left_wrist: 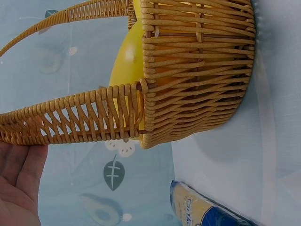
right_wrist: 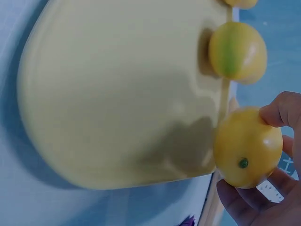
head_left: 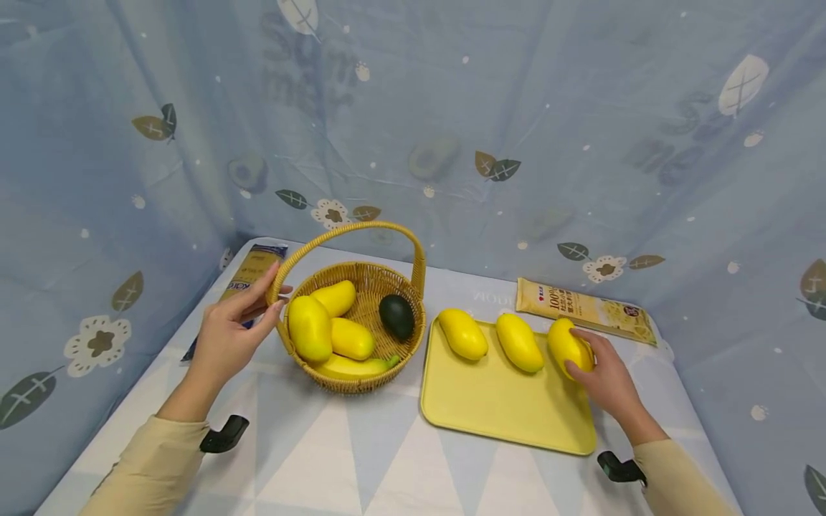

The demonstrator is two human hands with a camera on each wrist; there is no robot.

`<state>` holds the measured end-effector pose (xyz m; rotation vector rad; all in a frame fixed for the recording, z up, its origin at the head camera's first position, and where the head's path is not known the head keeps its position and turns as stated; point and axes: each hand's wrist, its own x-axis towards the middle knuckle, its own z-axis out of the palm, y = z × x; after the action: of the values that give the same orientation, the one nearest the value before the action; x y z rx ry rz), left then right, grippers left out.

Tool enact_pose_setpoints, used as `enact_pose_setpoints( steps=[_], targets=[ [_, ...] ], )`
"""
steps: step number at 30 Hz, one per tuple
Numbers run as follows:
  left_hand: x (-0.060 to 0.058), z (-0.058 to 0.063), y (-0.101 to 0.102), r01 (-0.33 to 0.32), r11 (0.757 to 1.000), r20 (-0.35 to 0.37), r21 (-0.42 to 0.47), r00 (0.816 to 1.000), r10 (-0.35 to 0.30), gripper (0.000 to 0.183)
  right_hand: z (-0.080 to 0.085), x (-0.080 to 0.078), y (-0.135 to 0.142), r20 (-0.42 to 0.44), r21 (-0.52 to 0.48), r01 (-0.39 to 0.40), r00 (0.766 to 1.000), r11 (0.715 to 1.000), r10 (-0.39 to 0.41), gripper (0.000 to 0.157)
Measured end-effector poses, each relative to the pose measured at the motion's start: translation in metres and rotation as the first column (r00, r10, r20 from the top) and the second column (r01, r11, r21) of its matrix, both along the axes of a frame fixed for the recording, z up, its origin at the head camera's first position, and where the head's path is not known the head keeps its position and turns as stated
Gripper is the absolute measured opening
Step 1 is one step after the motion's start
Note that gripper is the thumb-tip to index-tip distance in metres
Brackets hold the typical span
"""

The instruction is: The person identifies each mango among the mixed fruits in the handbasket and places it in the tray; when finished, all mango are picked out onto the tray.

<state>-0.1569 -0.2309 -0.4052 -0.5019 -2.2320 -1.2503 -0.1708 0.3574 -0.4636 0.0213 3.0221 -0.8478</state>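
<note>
Slanting from upper left to lower right in the head view, the rightmost mango (head_left: 564, 344) is gripped by the right hand (head_left: 606, 369), with the thumb and fingers closed on its sides. It is held over the far right corner of the tray (head_left: 490, 408); whether it is touching the tray or slightly raised cannot be told. The hands are set well apart: by the left hand (head_left: 235, 330), the left side of the handle (head_left: 351, 226) is pinched between thumb and fingers, and the basket (head_left: 353, 387) is left standing upright on the table (head_left: 323, 459).

The relation judged most important is the sideways one. The basket's mouth is placed to the left of the gripped mango, and between them 2 more mangoes are found on the tray, the middle mango (head_left: 519, 342) and the left mango (head_left: 462, 334), their long axes roughly parallel to the gripped one. The gripped mango is reached far more closely by the right hand than by the left, which is placed on the basket's far side.
</note>
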Motion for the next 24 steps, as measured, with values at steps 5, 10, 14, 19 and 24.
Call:
enact_pose_setpoints(
  steps=[5, 10, 14, 19, 24],
  targets=[
    [-0.001, -0.002, 0.000, -0.006, 1.000, -0.003, -0.001, 1.000, 0.006, 0.078, -0.012, -0.005, 0.007, -0.016, 0.016, -0.012, 1.000, 1.000, 0.012, 0.066],
    [-0.001, -0.001, 0.000, -0.011, 1.000, 0.000, -0.003, 1.000, 0.011, 0.077, -0.018, -0.007, 0.008, -0.040, 0.025, -0.014, 0.999, 1.000, 0.015, 0.065],
    [0.000, -0.001, 0.001, -0.013, 1.000, 0.000, -0.001, 1.000, 0.013, 0.077, -0.020, -0.006, 0.006, -0.057, 0.022, -0.016, 0.998, 1.000, 0.017, 0.064],
    [0.000, -0.001, 0.001, -0.012, 1.000, -0.002, -0.001, 1.000, 0.012, 0.077, -0.022, -0.004, 0.005, -0.073, 0.020, -0.001, 0.997, 1.000, 0.003, 0.065],
    [0.000, -0.002, 0.001, -0.017, 1.000, 0.004, -0.003, 1.000, 0.017, 0.076, -0.020, -0.003, 0.003, -0.068, 0.023, 0.011, 0.998, 1.000, -0.010, 0.068]
  ],
)
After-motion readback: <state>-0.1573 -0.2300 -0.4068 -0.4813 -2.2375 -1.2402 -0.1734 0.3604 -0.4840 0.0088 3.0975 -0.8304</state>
